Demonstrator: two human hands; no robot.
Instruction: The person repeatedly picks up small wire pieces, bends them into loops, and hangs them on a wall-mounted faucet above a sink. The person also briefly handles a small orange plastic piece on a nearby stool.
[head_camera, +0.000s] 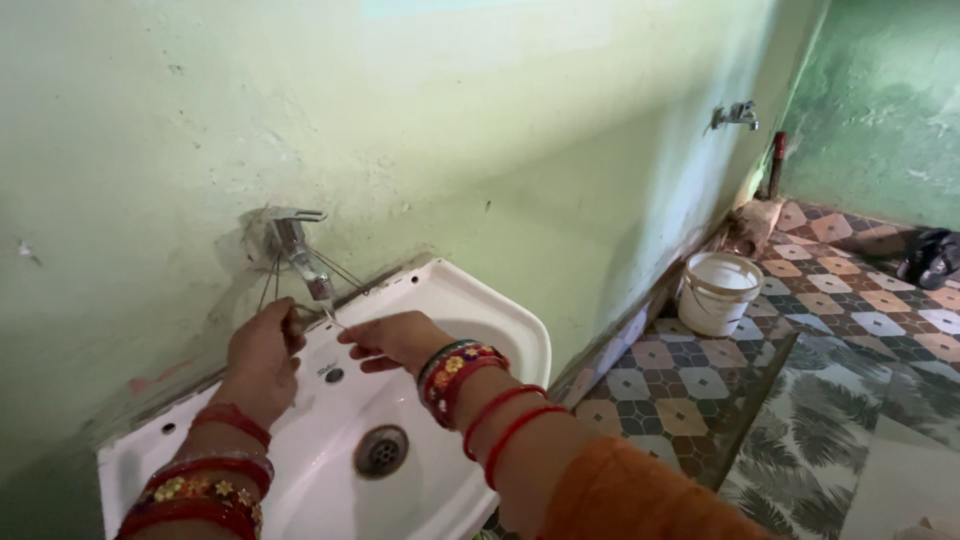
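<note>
A white wall-mounted washbasin (500, 330) sits below a chrome tap (300, 250) on the pale green wall. Both my hands are under the tap's spout, over the basin. My left hand (262, 355) is curled with its fingers closed near the spout. My right hand (395, 340) pinches a thin, small metal object (335, 320) just under the spout; what it is cannot be made out. Red and patterned bangles circle both wrists. The basin's drain (381, 450) lies below my hands.
A white bucket (718, 292) stands on the patterned tile floor by the wall at right. A second tap (735, 115) juts from the wall above it. Dark footwear (930, 258) lies at far right. A leaf-patterned mat (830, 440) covers the near floor.
</note>
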